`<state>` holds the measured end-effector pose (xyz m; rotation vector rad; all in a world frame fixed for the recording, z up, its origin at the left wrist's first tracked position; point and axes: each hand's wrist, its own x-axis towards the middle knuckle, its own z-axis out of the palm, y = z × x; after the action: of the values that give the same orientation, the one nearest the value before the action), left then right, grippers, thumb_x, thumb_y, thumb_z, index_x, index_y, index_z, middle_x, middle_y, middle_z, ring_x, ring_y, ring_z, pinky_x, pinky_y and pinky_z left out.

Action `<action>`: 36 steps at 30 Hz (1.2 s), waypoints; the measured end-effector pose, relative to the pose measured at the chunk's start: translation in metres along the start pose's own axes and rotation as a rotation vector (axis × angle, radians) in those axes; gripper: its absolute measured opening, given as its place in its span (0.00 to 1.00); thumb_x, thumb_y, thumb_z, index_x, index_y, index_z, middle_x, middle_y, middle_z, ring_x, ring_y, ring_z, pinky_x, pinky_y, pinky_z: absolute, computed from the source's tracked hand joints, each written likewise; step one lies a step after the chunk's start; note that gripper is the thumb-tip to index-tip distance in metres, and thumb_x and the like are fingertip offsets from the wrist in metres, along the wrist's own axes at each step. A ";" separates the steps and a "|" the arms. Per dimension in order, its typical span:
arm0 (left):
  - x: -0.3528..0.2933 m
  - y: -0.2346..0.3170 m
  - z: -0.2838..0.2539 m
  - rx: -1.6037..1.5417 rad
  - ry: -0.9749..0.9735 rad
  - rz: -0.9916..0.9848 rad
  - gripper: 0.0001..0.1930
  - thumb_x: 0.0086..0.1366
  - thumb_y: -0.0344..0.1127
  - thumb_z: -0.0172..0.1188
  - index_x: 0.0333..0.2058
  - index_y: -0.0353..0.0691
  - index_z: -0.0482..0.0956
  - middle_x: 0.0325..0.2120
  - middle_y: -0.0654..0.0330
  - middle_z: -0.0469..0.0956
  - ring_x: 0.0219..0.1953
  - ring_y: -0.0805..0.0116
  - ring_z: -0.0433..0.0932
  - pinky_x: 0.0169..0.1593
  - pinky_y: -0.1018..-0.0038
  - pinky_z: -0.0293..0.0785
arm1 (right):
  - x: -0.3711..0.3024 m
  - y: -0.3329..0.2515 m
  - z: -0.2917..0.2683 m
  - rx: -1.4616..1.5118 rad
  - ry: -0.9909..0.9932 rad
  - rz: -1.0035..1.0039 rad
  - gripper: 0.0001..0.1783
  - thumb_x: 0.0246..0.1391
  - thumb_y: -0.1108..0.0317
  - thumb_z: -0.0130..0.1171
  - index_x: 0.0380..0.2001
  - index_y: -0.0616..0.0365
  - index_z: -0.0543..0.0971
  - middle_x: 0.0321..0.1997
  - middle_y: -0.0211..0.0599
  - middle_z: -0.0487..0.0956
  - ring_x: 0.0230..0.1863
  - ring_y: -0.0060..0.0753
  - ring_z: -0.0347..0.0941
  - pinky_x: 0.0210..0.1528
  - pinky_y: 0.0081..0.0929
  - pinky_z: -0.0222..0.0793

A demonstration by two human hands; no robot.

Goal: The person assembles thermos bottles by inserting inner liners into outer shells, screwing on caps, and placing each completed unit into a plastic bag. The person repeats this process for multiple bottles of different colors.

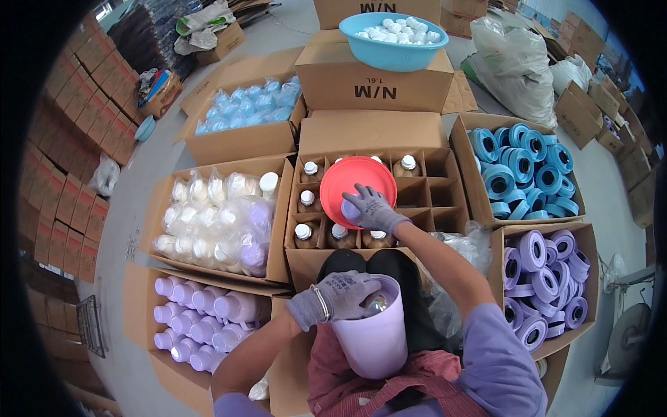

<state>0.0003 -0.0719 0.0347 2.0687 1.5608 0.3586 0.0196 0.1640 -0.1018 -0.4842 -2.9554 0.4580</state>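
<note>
A lilac flask body (370, 342) stands tilted in my lap. My left hand (339, 295), in a grey work glove, grips its rim with the fingers reaching into the mouth. Something shiny and silvery (377, 303) shows inside the mouth, partly hidden. My right hand (376, 210), also gloved, is over a red basin (361, 175). Its fingers are curled round a lilac cap (350, 210) at the basin's lower left; the fingertips are partly hidden. The basin rests on a divided carton (433, 154) of brown bottles with white caps (306, 198).
Cartons surround me: white bagged parts (201, 215) and lilac bottle-shaped parts (198, 320) at left, blue bagged parts (253, 104) far left, blue rings (521, 163) and lilac rings (545, 278) at right. A blue basin (389, 54) of white caps sits at the back.
</note>
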 end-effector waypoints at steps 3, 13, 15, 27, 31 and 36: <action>0.006 0.009 -0.013 -0.016 -0.088 -0.066 0.21 0.59 0.44 0.60 0.50 0.45 0.76 0.44 0.51 0.79 0.45 0.49 0.78 0.50 0.58 0.74 | 0.021 0.006 0.012 -0.060 -0.223 -0.026 0.48 0.45 0.50 0.67 0.70 0.32 0.59 0.73 0.52 0.54 0.70 0.64 0.55 0.64 0.62 0.58; 0.008 0.014 -0.012 -0.017 0.055 -0.029 0.13 0.61 0.34 0.61 0.45 0.43 0.77 0.35 0.52 0.78 0.39 0.51 0.78 0.43 0.60 0.75 | -0.191 0.121 -0.102 -0.186 0.607 0.519 0.30 0.45 0.58 0.67 0.52 0.58 0.74 0.54 0.50 0.75 0.56 0.54 0.70 0.59 0.46 0.64; 0.013 0.016 -0.013 -0.012 0.010 -0.036 0.15 0.59 0.38 0.62 0.45 0.44 0.77 0.35 0.53 0.78 0.40 0.51 0.78 0.45 0.60 0.75 | -0.280 0.169 -0.108 -0.307 0.690 0.956 0.36 0.44 0.55 0.68 0.55 0.60 0.72 0.52 0.53 0.75 0.55 0.55 0.70 0.58 0.49 0.64; 0.059 0.018 -0.020 -0.889 0.428 -0.208 0.35 0.67 0.44 0.61 0.66 0.33 0.60 0.58 0.50 0.71 0.54 0.61 0.75 0.58 0.66 0.73 | -0.289 0.042 -0.162 0.966 0.947 0.557 0.37 0.57 0.67 0.56 0.68 0.62 0.59 0.66 0.46 0.68 0.67 0.39 0.63 0.68 0.35 0.57; 0.073 0.035 -0.026 -1.861 0.157 -0.024 0.33 0.72 0.50 0.52 0.68 0.40 0.56 0.61 0.49 0.68 0.59 0.50 0.73 0.61 0.51 0.73 | -0.201 -0.040 -0.165 0.913 0.769 0.057 0.42 0.55 0.73 0.55 0.72 0.62 0.52 0.73 0.52 0.56 0.72 0.44 0.54 0.73 0.35 0.48; 0.041 0.031 -0.030 -1.611 0.588 -0.016 0.25 0.68 0.38 0.58 0.61 0.35 0.67 0.55 0.52 0.74 0.53 0.60 0.79 0.54 0.63 0.79 | -0.164 -0.061 -0.188 -0.267 0.730 -0.413 0.29 0.46 0.69 0.63 0.56 0.50 0.74 0.63 0.45 0.67 0.62 0.51 0.66 0.62 0.50 0.66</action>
<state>0.0234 -0.0318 0.0727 0.6509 0.8370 1.6285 0.1863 0.1071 0.0856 -0.0255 -2.3045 -0.1439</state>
